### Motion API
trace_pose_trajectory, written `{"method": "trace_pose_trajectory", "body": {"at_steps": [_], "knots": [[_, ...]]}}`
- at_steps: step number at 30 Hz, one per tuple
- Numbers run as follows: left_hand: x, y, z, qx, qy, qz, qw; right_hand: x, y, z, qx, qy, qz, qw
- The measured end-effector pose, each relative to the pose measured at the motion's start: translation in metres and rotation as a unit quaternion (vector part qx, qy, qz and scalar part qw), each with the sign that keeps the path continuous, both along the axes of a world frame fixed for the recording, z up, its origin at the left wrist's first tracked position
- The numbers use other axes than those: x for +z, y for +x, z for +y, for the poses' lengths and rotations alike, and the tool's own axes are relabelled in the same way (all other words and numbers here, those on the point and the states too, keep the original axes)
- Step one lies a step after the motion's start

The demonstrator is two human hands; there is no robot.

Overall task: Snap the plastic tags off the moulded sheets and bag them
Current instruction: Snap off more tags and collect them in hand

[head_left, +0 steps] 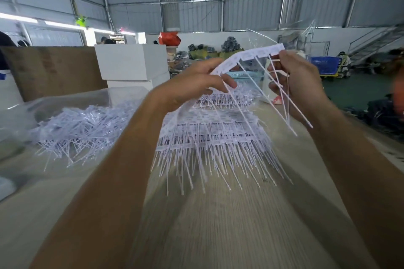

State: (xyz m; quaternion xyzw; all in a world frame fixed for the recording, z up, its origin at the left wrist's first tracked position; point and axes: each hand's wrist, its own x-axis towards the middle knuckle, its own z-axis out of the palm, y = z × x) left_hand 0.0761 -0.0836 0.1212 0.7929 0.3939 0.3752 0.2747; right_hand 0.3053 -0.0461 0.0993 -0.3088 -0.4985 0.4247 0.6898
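Observation:
Both my hands hold a white moulded strip of tags up in the air above the table. My left hand pinches its left end. My right hand grips the right end, and long thin tails hang down from the strip past its fingers. Below lies a stack of moulded sheets with many thin tails pointing toward me. A heap of loose snapped-off tags lies to the left on clear plastic. A clear plastic bag stands behind my right hand.
The wooden table stretches toward me. A cardboard box and white boxes stand at the back left. A blue basket and people sit far off at the right. A clear plastic sheet covers the table's left.

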Motion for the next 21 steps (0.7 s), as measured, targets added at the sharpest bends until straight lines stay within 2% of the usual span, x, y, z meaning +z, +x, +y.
{"method": "trace_pose_trajectory", "body": {"at_steps": [6,8,10,12,16,21], "knots": [[0.010,-0.003,-0.009,-0.063,0.010,-0.084,0.994,0.006,0.002,-0.003,-0.024,-0.020,0.035,0.999],[0.011,-0.001,-0.009,-0.020,0.031,-0.081,0.996,0.006,0.002,-0.006,-0.043,-0.028,0.015,0.999],[0.012,0.002,-0.007,0.070,0.071,-0.042,0.994,0.005,-0.002,-0.008,-0.043,-0.037,0.000,0.998],[0.012,0.005,-0.007,0.125,0.101,-0.005,0.987,0.005,-0.006,-0.009,0.003,-0.033,0.011,0.999],[0.008,0.014,-0.006,0.139,0.127,0.040,0.981,0.003,-0.015,-0.010,0.107,-0.027,-0.011,0.994],[-0.003,0.031,-0.003,0.151,0.158,0.033,0.975,0.003,-0.024,-0.013,0.167,-0.031,-0.066,0.983]]}}
